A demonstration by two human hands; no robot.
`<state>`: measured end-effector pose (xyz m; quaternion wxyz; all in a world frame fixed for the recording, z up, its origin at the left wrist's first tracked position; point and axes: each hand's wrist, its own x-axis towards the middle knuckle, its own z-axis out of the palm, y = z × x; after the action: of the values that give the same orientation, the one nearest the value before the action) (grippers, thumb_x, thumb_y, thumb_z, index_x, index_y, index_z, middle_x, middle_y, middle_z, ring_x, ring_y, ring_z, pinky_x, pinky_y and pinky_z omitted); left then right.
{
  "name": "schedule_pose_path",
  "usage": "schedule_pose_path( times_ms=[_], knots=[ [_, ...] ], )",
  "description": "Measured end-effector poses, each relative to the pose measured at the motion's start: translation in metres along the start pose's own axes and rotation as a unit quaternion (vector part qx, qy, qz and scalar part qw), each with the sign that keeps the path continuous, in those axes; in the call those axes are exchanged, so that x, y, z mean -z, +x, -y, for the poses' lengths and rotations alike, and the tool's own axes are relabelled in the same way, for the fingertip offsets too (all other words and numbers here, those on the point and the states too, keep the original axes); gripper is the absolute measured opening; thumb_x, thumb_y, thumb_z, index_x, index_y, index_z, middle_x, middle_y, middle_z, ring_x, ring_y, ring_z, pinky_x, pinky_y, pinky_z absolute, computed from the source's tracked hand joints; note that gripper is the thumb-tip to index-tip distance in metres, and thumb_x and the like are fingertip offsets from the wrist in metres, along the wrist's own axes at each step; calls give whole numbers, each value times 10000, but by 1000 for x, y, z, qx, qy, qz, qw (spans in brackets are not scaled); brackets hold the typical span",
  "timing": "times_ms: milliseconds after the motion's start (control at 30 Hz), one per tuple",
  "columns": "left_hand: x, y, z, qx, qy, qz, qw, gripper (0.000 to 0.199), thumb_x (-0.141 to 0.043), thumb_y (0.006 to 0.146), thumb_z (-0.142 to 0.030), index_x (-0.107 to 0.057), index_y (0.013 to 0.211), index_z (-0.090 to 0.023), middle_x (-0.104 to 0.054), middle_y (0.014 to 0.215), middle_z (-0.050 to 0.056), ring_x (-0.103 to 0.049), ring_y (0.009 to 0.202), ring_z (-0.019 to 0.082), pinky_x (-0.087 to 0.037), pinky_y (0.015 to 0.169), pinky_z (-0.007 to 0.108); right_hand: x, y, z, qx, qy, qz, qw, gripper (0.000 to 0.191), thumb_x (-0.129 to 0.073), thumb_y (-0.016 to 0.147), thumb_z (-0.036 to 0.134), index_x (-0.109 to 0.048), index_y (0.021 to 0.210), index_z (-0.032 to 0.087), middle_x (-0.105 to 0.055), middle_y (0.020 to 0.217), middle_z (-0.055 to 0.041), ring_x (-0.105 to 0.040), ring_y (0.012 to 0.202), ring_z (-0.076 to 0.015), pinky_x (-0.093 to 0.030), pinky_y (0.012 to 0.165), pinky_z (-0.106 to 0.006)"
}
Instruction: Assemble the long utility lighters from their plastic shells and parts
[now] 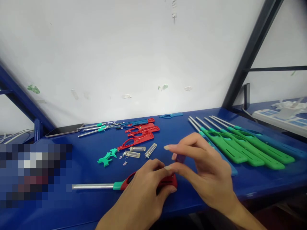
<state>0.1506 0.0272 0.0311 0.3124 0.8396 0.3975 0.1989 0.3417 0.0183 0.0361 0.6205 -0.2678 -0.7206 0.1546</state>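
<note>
Left hand (146,188) clamped on red plastic lighter with metal tube (168,181), lying on blue counter (91,210). Right hand (208,169) at its handle end, thumb and forefinger parted; grip unclear.

No text, label, brand, number or sign can be read on anything in view.
</note>
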Motion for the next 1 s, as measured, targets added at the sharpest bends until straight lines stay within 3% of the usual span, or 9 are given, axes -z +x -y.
schedule_pose_path(
  times_ms=[167, 333, 500, 633, 700, 800, 933, 1000],
  knots=[
    [0, 0, 0, 4, -1, 4, 1000, 141, -722, 1007, -190, -787, 1093, -281, -689, 1205, -5, -681, 1117, 201, -520, 1004, 313, 1, 0, 2, -22, 8, 38, 999, 459, -507, 1112, 115, -669, 1463, 362, -694, 1191, -18, -679, 1023, -149, -582, 856, -288],
    [0, -2, -1, 6, -7, 5, 1000, 184, -703, 1016, -189, -779, 1148, -293, -684, 1207, -3, -682, 1100, 199, -521, 992, 322, 2, -2, 4, -9, -3, -22, 1000, 418, -777, 968, 111, -760, 1303, 359, -653, 983, 15, -652, 883, -152, -575, 782, -288],
    [0, -2, -1, 2, -6, -1, 1000, 150, -716, 1013, -196, -784, 1111, -287, -684, 1210, -8, -681, 1123, 197, -514, 1020, 318, 4, -2, 5, -7, 5, 36, 999, 449, -566, 1071, 83, -726, 1390, 356, -736, 1257, -19, -716, 1010, -167, -604, 851, -304],
    [1, -1, 0, 0, -10, 2, 1000, 170, -705, 1018, -192, -781, 1136, -288, -683, 1208, -2, -683, 1117, 197, -519, 1005, 319, 5, -2, 5, 5, 15, -14, 1000, 442, -742, 968, 53, -777, 1285, 360, -707, 1041, 17, -688, 923, -146, -593, 776, -260],
    [1, -1, -1, 7, -9, 5, 1000, 181, -704, 1021, -195, -780, 1159, -284, -684, 1209, 1, -682, 1108, 196, -520, 998, 320, 5, -2, 5, 4, -15, -20, 1000, 391, -747, 985, 105, -780, 1294, 342, -691, 1084, -1, -675, 946, -151, -590, 804, -269],
    [2, -1, -1, 10, 0, 6, 1000, 143, -722, 1015, -206, -786, 1122, -274, -685, 1197, 1, -681, 1093, 197, -517, 1000, 324, 6, -1, 5, -15, -7, 8, 1000, 361, -588, 1078, 116, -760, 1314, 327, -734, 1229, -29, -701, 1038, -171, -598, 852, -300],
    [3, -1, -3, 8, -2, 8, 1000, 211, -712, 1012, -181, -780, 1187, -277, -684, 1225, 14, -681, 1130, 209, -515, 1030, 328, 5, -1, 2, -6, 34, -28, 999, 343, -702, 1009, 84, -779, 1227, 337, -723, 1051, -2, -694, 951, -168, -594, 816, -297],
    [4, -1, -5, 16, 0, 10, 1000, 234, -711, 1009, -180, -776, 1214, -274, -682, 1234, 23, -683, 1131, 218, -522, 1027, 339, 5, -1, 0, -2, 17, -35, 999, 317, -735, 1001, 135, -787, 1245, 331, -686, 1077, -18, -675, 953, -176, -590, 826, -311]
  ],
)
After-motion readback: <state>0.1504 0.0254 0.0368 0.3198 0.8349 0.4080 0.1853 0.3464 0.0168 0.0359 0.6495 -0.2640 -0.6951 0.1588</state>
